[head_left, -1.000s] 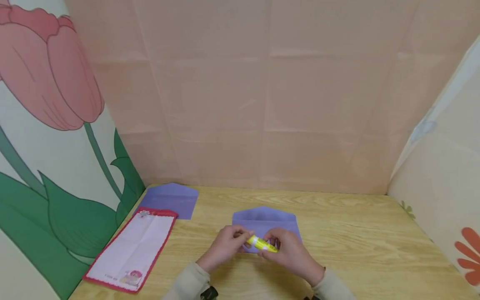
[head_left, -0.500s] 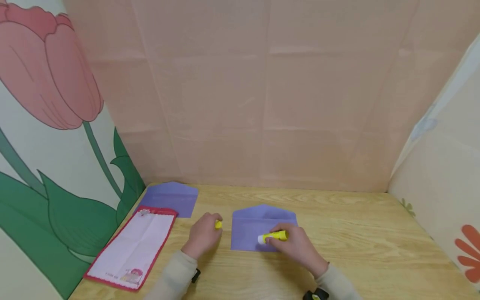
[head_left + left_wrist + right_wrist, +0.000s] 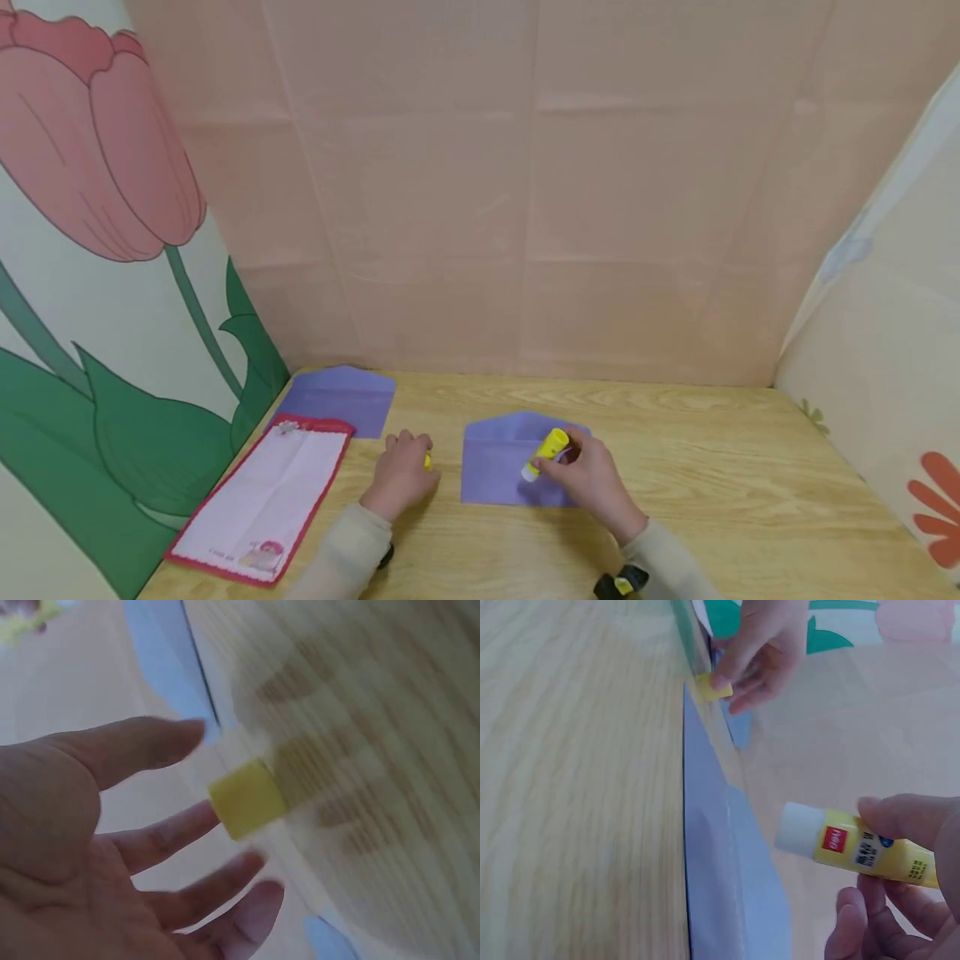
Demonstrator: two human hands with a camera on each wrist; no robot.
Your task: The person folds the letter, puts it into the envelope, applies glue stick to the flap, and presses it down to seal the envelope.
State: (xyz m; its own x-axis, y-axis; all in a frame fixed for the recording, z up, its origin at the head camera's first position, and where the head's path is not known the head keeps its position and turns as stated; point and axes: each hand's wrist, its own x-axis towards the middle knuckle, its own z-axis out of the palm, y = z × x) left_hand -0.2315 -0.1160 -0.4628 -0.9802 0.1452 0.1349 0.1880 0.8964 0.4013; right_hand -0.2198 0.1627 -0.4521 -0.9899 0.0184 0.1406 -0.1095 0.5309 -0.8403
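Observation:
My right hand (image 3: 594, 485) holds a yellow glue stick (image 3: 552, 444) tilted above the purple envelope (image 3: 487, 471), its white end pointing down and left. In the right wrist view the thumb and fingers pinch the glue stick (image 3: 847, 841) and its white end stays apart from the envelope (image 3: 709, 847). Left of the envelope, my left hand (image 3: 400, 478) is at a small yellow cap (image 3: 249, 799) that stands on the table. The left wrist view has the thumb away from the cap and the fingers spread loosely; one fingertip is close behind it, contact unclear.
A second purple envelope (image 3: 348, 408) lies at the back left of the wooden table (image 3: 720, 483). Slightly overlapping it is a white sheet with a red border (image 3: 262, 500). A tulip-patterned wall panel (image 3: 150, 350) stands at the left, a plain backdrop (image 3: 525, 208) behind.
The hands have parted and the cap came off the glue stick. My left hand carried the cap left to the table and loosened from it. My right hand tilted the glue stick's white end downward.

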